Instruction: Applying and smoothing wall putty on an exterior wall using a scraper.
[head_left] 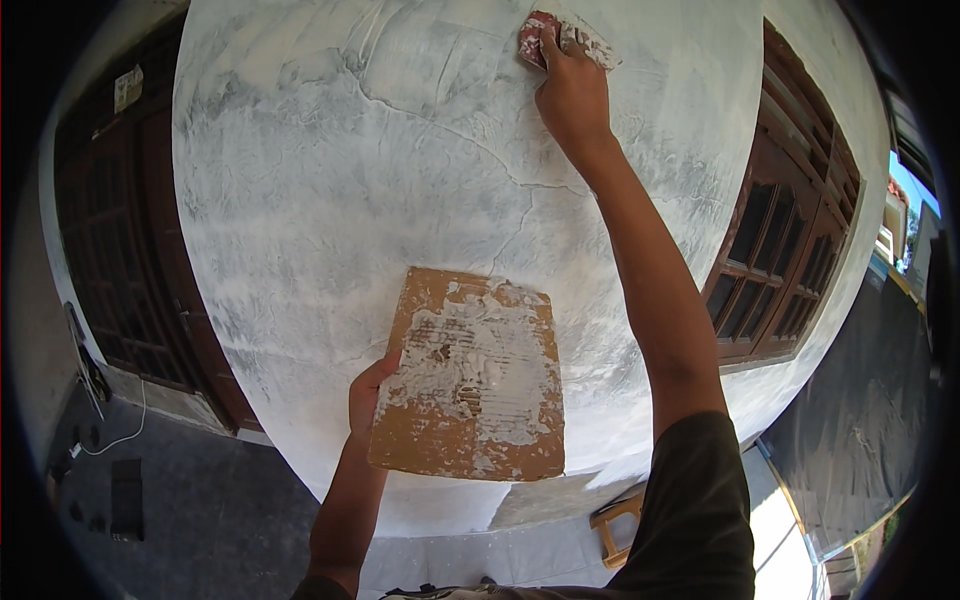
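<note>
High on the grey-white wall [330, 230], my right hand [577, 95] grips a reddish, putty-smeared scraper [538, 38] and holds it against or very close to the surface. White paste coats the tool's right side, and my fingers partly hide it. Lower down, my left hand [372, 388] holds a brown board [410, 440] by its left edge, with most fingers behind it. White putty [490, 350] is spread unevenly over the board's upper and middle part. Thin cracks run across the wall between the scraper and the board.
Dark brown doors [150, 200] stand to the left and a brown wooden window [775, 240] to the right. Below are a wooden stool [618, 525] and a tiled floor [440, 560]. A white cable [125, 436] lies at lower left; dark sheeting [840, 400] hangs at right.
</note>
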